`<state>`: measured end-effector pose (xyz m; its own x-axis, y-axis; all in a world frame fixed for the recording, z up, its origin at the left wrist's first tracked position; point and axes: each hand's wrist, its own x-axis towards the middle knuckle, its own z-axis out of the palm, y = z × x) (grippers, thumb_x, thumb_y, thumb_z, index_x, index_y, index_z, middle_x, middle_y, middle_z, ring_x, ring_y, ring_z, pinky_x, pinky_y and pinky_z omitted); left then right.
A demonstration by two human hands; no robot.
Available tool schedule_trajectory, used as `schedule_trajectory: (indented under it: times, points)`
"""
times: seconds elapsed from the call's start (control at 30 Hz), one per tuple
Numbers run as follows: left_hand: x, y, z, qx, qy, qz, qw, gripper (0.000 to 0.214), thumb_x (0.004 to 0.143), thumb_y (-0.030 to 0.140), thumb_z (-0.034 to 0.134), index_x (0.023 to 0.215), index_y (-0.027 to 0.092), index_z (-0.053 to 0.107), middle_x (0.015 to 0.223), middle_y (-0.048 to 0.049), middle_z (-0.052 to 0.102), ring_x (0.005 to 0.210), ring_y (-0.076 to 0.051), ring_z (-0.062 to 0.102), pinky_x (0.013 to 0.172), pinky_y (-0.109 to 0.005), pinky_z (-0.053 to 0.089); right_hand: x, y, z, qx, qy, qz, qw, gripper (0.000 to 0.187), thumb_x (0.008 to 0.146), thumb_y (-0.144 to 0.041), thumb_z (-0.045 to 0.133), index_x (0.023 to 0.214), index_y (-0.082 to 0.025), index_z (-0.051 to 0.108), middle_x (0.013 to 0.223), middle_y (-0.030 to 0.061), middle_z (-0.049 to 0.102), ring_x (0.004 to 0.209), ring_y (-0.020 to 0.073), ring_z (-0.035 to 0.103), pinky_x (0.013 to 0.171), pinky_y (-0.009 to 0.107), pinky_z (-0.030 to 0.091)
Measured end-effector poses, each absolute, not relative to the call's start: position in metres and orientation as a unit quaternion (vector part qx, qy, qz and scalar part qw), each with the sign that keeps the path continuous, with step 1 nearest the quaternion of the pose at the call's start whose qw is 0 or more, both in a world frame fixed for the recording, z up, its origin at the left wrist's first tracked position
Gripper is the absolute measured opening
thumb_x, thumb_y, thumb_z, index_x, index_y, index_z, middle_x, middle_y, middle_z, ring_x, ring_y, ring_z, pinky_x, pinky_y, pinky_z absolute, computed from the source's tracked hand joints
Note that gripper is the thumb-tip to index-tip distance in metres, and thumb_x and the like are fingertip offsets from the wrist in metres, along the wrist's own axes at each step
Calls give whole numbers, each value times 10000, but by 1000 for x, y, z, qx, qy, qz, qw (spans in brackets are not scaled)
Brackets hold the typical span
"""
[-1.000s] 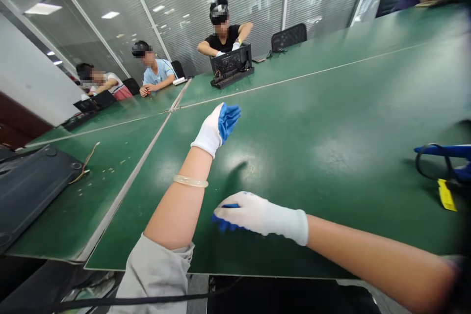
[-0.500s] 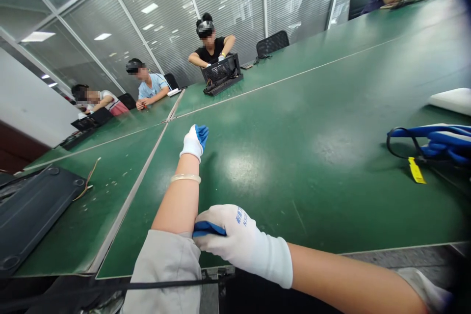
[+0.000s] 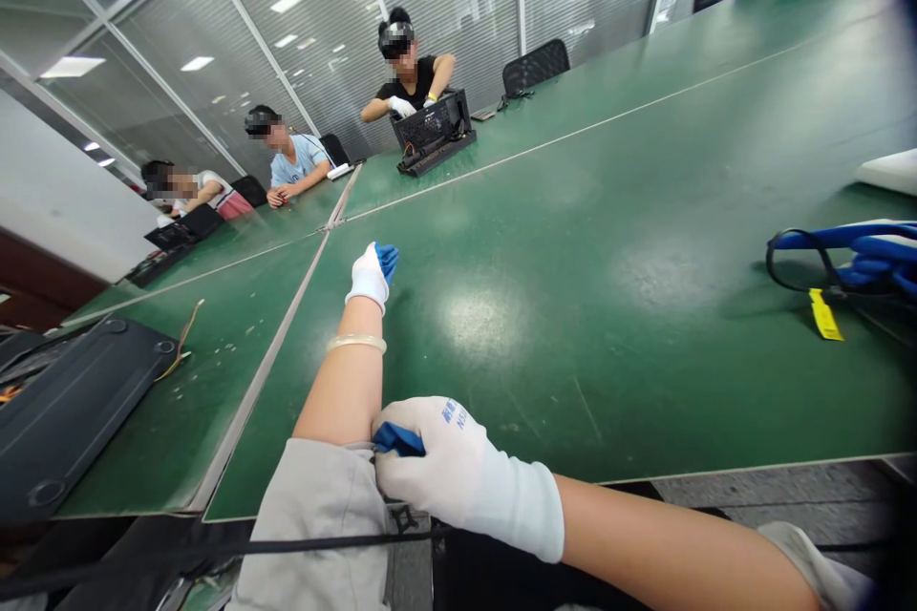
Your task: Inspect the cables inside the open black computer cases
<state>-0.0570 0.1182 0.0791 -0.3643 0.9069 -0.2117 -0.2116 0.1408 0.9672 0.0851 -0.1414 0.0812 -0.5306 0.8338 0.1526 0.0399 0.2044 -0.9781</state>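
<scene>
My left hand (image 3: 371, 275) reaches out over the green table in a white glove with a blue palm. Its fingers look curled in, and nothing shows in them. A pale bangle (image 3: 356, 341) circles the left forearm. At the left elbow, my right hand (image 3: 437, 458), gloved the same way, is closed on the edge of the rolled grey sleeve (image 3: 315, 496). The thumb and fingers pinch the cloth, and their tips are partly hidden.
The green table (image 3: 544, 325) has seams across it. On the left lies a dark computer case (image 3: 93, 410) with a thin cable. A blue bundle (image 3: 878, 258) with a yellow tag (image 3: 825, 315) sits right. A black cord (image 3: 308, 546) crosses my front. Co-workers sit opposite.
My right hand stays at the sleeve edge, its wrist turned slightly and its fingers bunched tighter. My left arm has shifted slightly left in view. The camera view has tilted a little.
</scene>
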Motion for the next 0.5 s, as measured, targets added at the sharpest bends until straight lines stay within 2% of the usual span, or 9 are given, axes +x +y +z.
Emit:
schedule_trajectory:
  times: [0.13,0.27,0.4,0.5]
  points:
    - [-54,118,77,307,592,575,474,333,975,433,561,1133,149,630,1149,-89,661,995,-210,658,887,-426,539,87,-136,79,-303,-632,620,354,189,638,-170,561,546,-185,397,531,-72,343,537,73,319,454,224,209]
    - [-52,118,79,319,597,568,469,367,995,464,507,1065,140,665,1098,-86,700,982,-197,679,913,-411,527,88,-125,77,-244,-549,746,286,41,649,-195,572,618,-170,560,581,-50,522,570,86,461,524,206,370]
    - [-50,118,80,334,606,558,458,405,1005,476,471,1045,130,678,1065,-91,715,976,-193,688,924,-401,522,89,-112,72,-201,-469,828,233,160,588,-260,672,696,-155,620,599,-25,585,576,117,549,565,249,438]
    - [-49,118,77,350,617,547,445,374,988,473,518,1075,138,658,1087,-86,698,969,-200,680,900,-418,533,88,-109,70,-177,-430,849,249,211,519,-249,722,674,-149,620,619,-8,602,601,128,564,594,268,458]
